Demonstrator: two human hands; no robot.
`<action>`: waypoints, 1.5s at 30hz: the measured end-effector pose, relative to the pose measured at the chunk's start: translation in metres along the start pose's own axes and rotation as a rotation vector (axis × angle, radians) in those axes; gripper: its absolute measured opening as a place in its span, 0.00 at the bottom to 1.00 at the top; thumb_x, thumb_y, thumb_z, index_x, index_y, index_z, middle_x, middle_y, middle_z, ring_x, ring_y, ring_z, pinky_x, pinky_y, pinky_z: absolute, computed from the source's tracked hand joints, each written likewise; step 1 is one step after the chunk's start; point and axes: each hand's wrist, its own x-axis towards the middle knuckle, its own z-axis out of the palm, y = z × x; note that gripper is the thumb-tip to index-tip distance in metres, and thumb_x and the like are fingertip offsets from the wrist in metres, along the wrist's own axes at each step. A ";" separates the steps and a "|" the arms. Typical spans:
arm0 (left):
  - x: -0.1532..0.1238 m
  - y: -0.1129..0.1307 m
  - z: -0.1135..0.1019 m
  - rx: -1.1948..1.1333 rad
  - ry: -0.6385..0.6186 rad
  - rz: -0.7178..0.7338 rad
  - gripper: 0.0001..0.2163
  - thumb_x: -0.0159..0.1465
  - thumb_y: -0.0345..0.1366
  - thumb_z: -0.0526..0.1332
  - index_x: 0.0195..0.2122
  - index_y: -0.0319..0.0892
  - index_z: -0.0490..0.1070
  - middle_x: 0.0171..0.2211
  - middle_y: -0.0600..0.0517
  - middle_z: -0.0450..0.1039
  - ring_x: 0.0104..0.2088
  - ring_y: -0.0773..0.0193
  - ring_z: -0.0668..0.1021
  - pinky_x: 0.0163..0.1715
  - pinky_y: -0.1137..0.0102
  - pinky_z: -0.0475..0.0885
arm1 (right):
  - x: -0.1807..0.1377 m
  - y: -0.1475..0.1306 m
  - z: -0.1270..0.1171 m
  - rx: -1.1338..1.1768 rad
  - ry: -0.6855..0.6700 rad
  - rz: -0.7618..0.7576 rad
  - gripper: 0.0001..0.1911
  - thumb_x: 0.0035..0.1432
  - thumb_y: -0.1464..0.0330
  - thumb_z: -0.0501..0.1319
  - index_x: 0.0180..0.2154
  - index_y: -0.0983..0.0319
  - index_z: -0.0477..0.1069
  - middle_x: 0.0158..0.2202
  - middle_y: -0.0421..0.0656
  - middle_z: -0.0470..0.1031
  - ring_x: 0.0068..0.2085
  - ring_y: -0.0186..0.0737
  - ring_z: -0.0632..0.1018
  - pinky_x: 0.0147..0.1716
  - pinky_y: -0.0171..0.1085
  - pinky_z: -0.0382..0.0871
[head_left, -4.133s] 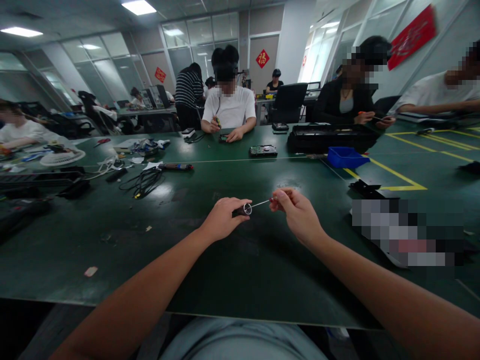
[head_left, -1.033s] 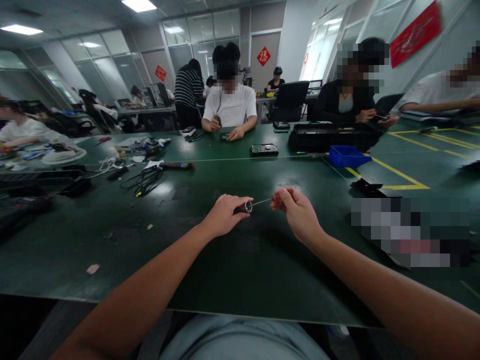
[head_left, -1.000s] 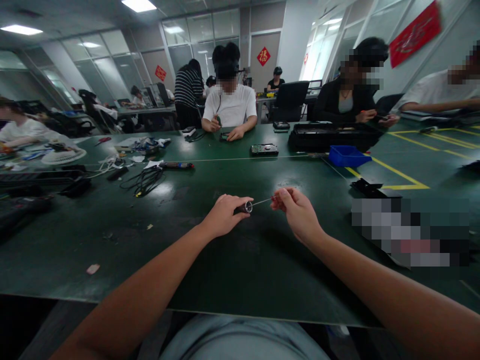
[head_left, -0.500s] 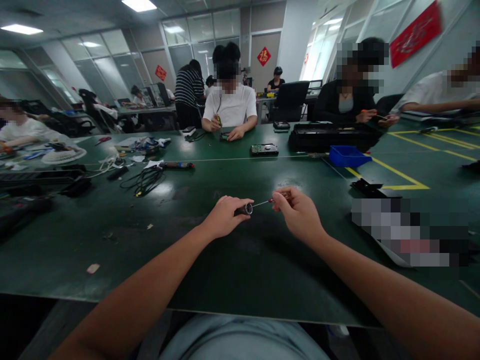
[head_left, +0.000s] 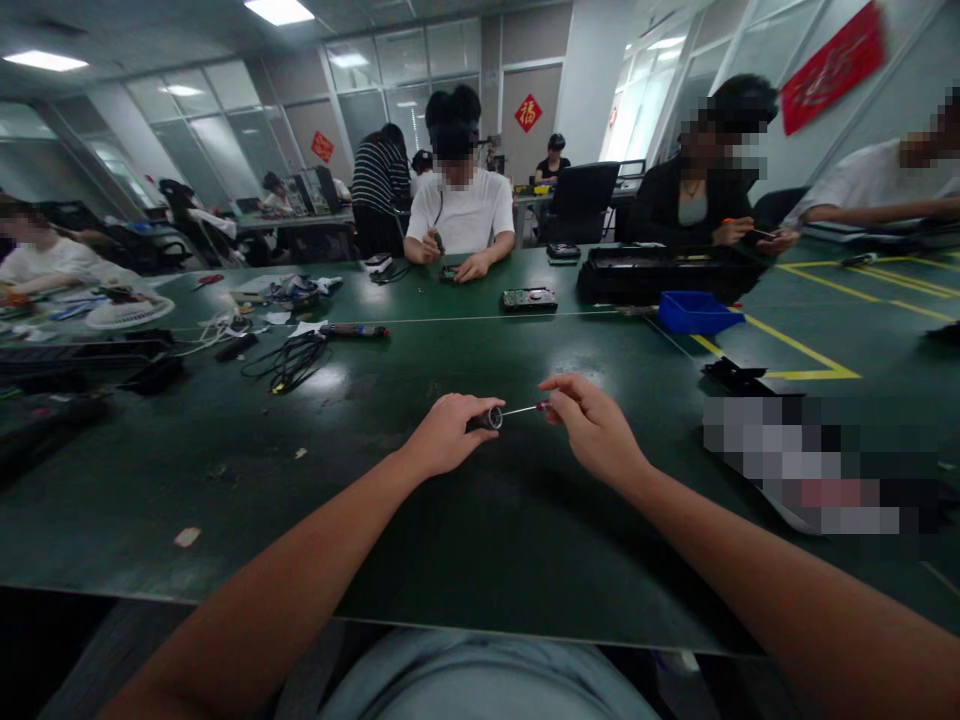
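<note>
My left hand is closed round a small dark cylinder with a pale metallic ring at its open end, which faces right. Its other end is hidden in my palm. A screwdriver with a thin shaft and a reddish handle reaches across from the right, its tip at the cylinder's ringed end. How far the tip goes in cannot be made out. My right hand grips the screwdriver's handle, thumb below and forefinger stretched out above it. Both hands are just over the green tabletop.
Beyond my hands lies a hard drive, with a blue bin and a long black casing to its right. Black cables and a pen-shaped tool lie left. A co-worker sits opposite.
My right forefinger has lifted and straightened above the screwdriver's handle. The cylinder and left hand have shifted very slightly left.
</note>
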 end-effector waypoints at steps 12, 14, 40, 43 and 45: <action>0.001 0.000 0.001 -0.033 0.024 -0.032 0.20 0.63 0.36 0.65 0.57 0.48 0.71 0.48 0.50 0.76 0.49 0.55 0.75 0.54 0.57 0.65 | 0.003 0.005 0.007 0.374 0.066 0.083 0.11 0.59 0.60 0.61 0.40 0.60 0.70 0.35 0.43 0.76 0.36 0.41 0.77 0.43 0.45 0.72; 0.001 0.000 0.001 -0.120 0.077 -0.061 0.20 0.64 0.36 0.64 0.58 0.47 0.70 0.51 0.49 0.75 0.51 0.56 0.75 0.55 0.59 0.66 | 0.005 0.005 0.008 0.482 0.065 0.143 0.12 0.60 0.59 0.61 0.39 0.60 0.71 0.34 0.43 0.76 0.35 0.40 0.77 0.43 0.45 0.73; 0.003 0.000 0.000 0.123 -0.032 0.006 0.20 0.66 0.38 0.63 0.59 0.49 0.68 0.48 0.50 0.76 0.49 0.56 0.74 0.53 0.57 0.63 | 0.006 0.003 0.002 0.048 0.113 -0.012 0.12 0.66 0.58 0.53 0.37 0.59 0.67 0.30 0.43 0.76 0.32 0.41 0.77 0.36 0.43 0.71; 0.004 0.000 0.002 0.142 -0.055 -0.011 0.20 0.66 0.39 0.63 0.59 0.49 0.69 0.48 0.49 0.76 0.50 0.55 0.74 0.54 0.56 0.63 | 0.003 -0.001 0.001 -0.060 0.089 -0.062 0.11 0.67 0.59 0.52 0.38 0.58 0.67 0.31 0.44 0.77 0.33 0.43 0.79 0.36 0.43 0.70; 0.004 0.000 0.004 0.149 -0.065 -0.012 0.20 0.66 0.39 0.63 0.59 0.49 0.69 0.49 0.48 0.75 0.50 0.54 0.74 0.55 0.55 0.63 | 0.002 -0.002 0.000 -0.120 0.073 -0.077 0.11 0.67 0.59 0.52 0.38 0.58 0.67 0.31 0.44 0.78 0.34 0.44 0.79 0.36 0.43 0.70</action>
